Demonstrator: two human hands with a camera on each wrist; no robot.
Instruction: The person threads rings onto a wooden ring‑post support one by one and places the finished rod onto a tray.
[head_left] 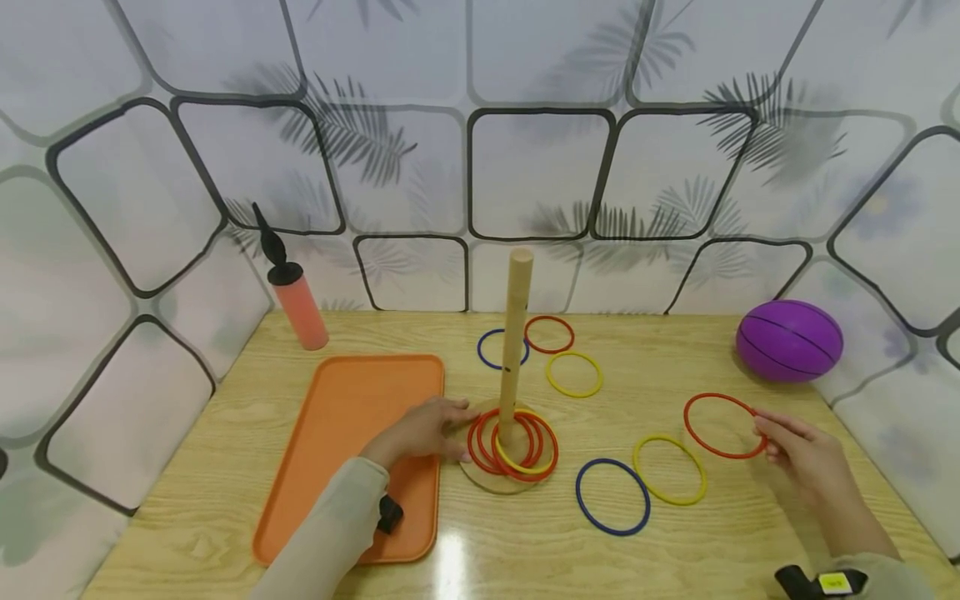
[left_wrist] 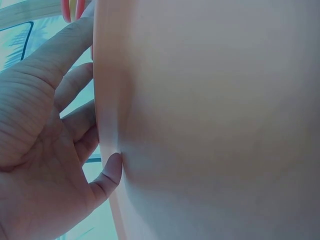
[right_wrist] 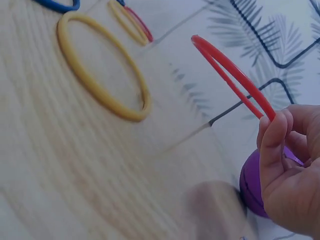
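Note:
In the head view my right hand [head_left: 806,454] pinches a red ring [head_left: 725,426] by its right edge; the right wrist view shows this red ring [right_wrist: 235,75] tilted above the table, between thumb and fingers. My left hand [head_left: 423,429] reaches over the orange tray's right edge, its spread fingers right at the left side of the peg's round wooden base [head_left: 491,483]. An upright wooden peg [head_left: 516,333] rises from that base, with several red rings [head_left: 553,462] and a yellow ring around its foot. The left wrist view shows my left hand [left_wrist: 45,140] beside the tray [left_wrist: 210,125].
A blue ring [head_left: 613,532] and a yellow ring [head_left: 678,502] lie right of the base. Behind the peg lie another blue, red [head_left: 550,317] and yellow ring [head_left: 574,394]. A purple ball [head_left: 790,342] sits back right; a pink hand pump [head_left: 300,312] stands back left.

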